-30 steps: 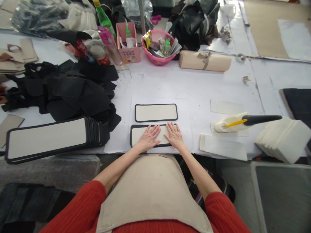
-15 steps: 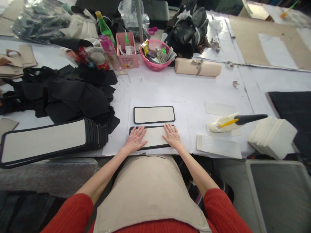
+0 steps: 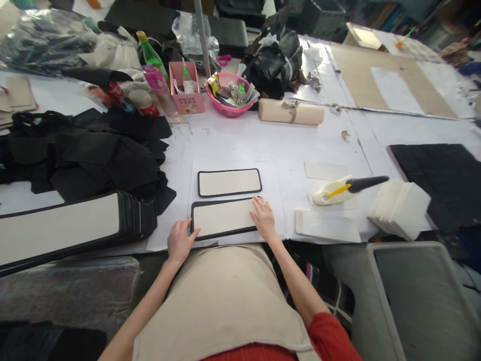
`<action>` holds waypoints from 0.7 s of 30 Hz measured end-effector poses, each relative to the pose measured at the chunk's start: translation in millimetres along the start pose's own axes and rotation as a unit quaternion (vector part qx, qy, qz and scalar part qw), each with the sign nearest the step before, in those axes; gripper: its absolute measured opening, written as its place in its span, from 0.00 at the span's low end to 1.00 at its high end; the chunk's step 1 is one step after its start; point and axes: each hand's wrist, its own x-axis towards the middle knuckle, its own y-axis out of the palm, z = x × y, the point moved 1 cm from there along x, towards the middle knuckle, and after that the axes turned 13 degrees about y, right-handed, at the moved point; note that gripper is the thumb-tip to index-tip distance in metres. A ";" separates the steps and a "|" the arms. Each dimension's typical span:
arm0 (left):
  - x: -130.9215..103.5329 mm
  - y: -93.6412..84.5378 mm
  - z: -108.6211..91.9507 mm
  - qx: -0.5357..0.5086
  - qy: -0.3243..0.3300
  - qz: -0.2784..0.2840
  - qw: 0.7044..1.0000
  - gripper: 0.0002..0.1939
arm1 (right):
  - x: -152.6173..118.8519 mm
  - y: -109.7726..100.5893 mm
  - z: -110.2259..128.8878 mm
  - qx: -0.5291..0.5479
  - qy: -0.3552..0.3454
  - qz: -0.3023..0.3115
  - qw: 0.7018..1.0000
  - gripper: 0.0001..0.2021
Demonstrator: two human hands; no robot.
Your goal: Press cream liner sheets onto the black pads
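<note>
A long cream panel with a black border lies flat on the white table in front of me, apparently on top of another black-edged piece. At its left end is my left hand, thumb and fingers apart and touching the edge near the lower corner. Across the panel's right end rests my right hand, open, with its fingers spread over the surface. Just beyond lies a shorter cream panel with a black border, apart from both hands.
Black-edged panels are stacked at left, below a heap of black pieces. At right are a brush with a black handle, a yellow stick, white strips and a white stack. A pink basin stands farther back.
My left hand has slid off the panel's surface to its left edge. My right hand stays on the right end. The view has shifted slightly to the right.
</note>
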 end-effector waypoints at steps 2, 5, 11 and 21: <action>-0.5 -0.7 -1.2 -0.020 -0.017 0.000 1.000 0.17 | -7.3 -6.4 -18.1 0.024 0.115 -0.040 0.992 0.24; -0.1 -1.2 -5.7 -0.015 -0.025 -0.010 1.000 0.16 | -20.6 -1.3 -32.0 0.032 0.194 -0.018 0.980 0.23; 0.0 2.8 -12.2 -0.040 -0.063 -0.057 0.996 0.15 | -35.8 0.5 -13.6 0.024 0.185 -0.055 0.981 0.21; 16.5 -4.5 -12.6 -0.383 -0.292 -0.143 0.865 0.21 | -19.0 -24.7 -9.5 0.285 0.283 0.052 0.914 0.16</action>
